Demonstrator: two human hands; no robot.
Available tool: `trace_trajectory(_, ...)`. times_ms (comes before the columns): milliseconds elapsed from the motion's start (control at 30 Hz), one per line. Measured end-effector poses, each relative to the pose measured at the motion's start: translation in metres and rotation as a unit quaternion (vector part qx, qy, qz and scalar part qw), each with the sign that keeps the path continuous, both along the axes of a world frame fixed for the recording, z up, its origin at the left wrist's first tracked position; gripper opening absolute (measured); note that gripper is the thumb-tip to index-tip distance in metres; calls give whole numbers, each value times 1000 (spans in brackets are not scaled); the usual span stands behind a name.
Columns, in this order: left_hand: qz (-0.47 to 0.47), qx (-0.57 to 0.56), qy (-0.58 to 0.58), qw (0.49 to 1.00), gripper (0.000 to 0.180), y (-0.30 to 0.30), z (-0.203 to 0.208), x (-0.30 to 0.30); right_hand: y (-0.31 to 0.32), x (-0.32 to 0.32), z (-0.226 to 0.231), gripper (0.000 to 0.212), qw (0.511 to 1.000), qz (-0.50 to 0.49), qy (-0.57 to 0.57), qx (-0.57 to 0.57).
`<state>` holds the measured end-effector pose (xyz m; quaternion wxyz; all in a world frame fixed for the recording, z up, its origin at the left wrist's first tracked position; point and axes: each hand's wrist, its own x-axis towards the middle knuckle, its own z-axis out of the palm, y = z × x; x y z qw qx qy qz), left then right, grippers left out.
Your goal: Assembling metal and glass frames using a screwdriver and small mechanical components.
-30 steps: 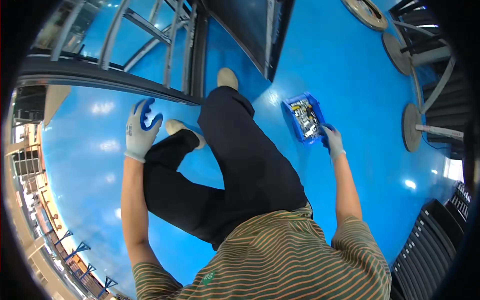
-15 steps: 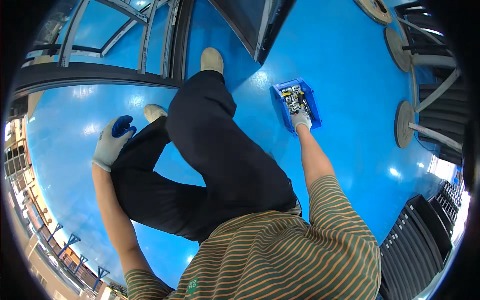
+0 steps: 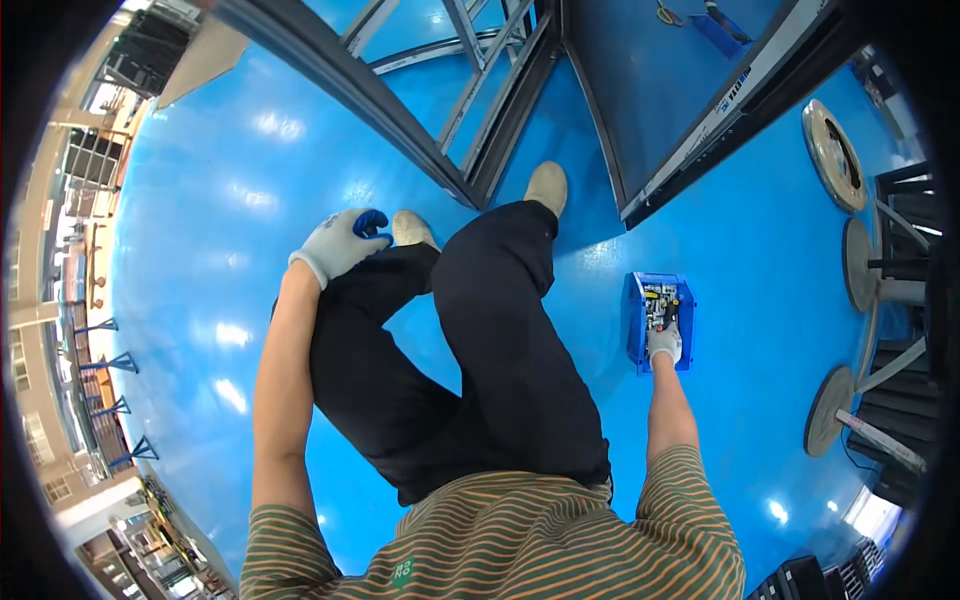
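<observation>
My right hand (image 3: 664, 343), in a white glove, reaches down into a small blue plastic bin (image 3: 688, 350) on the floor. Loose silvery metal fittings (image 3: 653, 296) fill the bin, with a few yellow and black pieces among them. The fingers of that hand are down among the parts, so I cannot make out whether they grip one. My left hand (image 3: 342, 246), in a white glove with blue-coated fingers, hangs over my left knee. Its fingers are loosely bent with a gap between them, holding nothing.
Ahead, a dark metal frame (image 3: 420, 140) stands on the blue floor, joined by an angled dark panel (image 3: 640, 120) whose corner comes near my foot. Round discs on a rack (image 3: 828, 410) are at the right. Blue stands (image 3: 118, 362) line the far left.
The view has swung, so the frame, panel and bin appear further right and the bin lower. My right hand stays in the bin, and my left hand stays by the knee.
</observation>
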<state>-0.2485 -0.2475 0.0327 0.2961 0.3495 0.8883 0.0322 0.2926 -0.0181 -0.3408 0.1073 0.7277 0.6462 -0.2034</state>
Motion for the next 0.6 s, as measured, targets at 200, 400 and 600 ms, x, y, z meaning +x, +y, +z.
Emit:
trace_trajectory(200,-49,70,26,996,46,19,-11,-11,11,-3,90,27,843,-214,492,-44)
trace_trajectory(400,-110,354,-68,926,38,56,17,43,-36,-62,331,24,549,-151,812,-128)
trace_trajectory(600,-129,462,-320,817,42,145,44,133,-69,-84,440,31,455,76,877,-135)
